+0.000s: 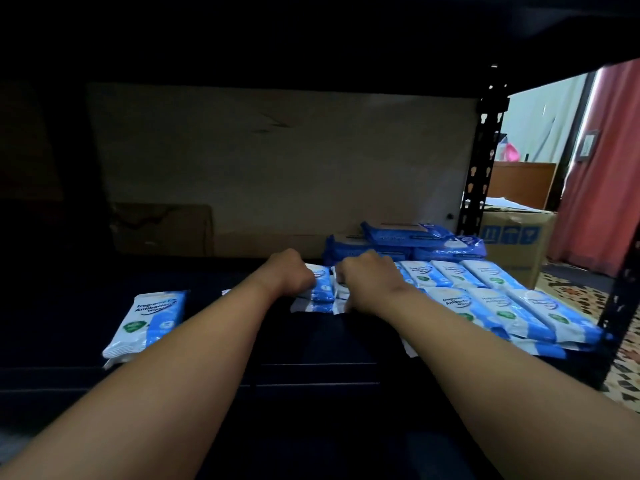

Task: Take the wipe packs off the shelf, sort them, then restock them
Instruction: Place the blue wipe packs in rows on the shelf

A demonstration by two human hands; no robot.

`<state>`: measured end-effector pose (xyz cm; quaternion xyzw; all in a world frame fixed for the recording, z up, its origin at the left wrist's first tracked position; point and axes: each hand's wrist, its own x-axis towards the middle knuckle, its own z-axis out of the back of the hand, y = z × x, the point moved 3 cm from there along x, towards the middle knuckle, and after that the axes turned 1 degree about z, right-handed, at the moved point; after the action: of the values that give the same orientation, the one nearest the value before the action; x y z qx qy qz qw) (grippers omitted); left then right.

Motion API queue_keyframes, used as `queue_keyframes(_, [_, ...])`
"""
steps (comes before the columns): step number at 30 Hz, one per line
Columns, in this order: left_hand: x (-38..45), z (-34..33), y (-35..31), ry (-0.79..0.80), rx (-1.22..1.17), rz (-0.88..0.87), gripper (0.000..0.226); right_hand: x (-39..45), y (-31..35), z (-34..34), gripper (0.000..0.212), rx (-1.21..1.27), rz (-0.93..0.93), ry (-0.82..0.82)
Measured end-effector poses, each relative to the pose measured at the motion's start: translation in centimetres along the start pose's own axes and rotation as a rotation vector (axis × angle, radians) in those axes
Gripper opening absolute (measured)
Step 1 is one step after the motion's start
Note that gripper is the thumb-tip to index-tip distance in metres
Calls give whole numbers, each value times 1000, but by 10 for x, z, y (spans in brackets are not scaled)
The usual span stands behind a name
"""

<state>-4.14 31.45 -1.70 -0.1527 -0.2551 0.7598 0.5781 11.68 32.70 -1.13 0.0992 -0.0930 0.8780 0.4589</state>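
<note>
Both arms reach into a dark shelf bay. My left hand grips a small stack of white-and-blue wipe packs at mid shelf. My right hand grips a neighbouring white-and-blue pack right beside them. To the right, several white-and-blue packs lie in neat rows near the shelf's right end. Behind them sit dark blue wipe packs, stacked. One more small stack of white-and-blue packs lies apart at the left.
The dark shelf board runs across the view, with a cardboard back panel behind. A black perforated upright stands at the right. Beyond it are a cardboard box, a red curtain and patterned floor.
</note>
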Motion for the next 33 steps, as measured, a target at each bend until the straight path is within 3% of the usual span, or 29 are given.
queue_keyframes(7, [-3,-14,-8,110,-184,-33,30,5,-23,-5,38,70,12,36])
queue_keyframes(14, [6,-19,-8,108,-107,-78,22,6,-26,-6,42,140,6,50])
queue_keyframes(17, [6,-19,-5,89,-38,-83,40,6,-29,-8,41,191,-2,53])
queue_keyframes(21, [5,-20,-2,62,-8,-122,42,3,-33,-8,41,252,-6,74])
queue_keyframes(23, [6,-19,1,77,-23,-128,54,4,-35,-6,42,280,2,91])
queue_keyframes(26, [4,-15,2,92,25,-136,76,4,-35,-5,29,269,17,76])
queue_keyframes(31, [1,-20,-1,39,56,-147,69,6,-29,-8,11,173,-20,18])
queue_keyframes(33, [0,-24,-1,30,43,-147,68,6,-26,-9,16,153,-37,4])
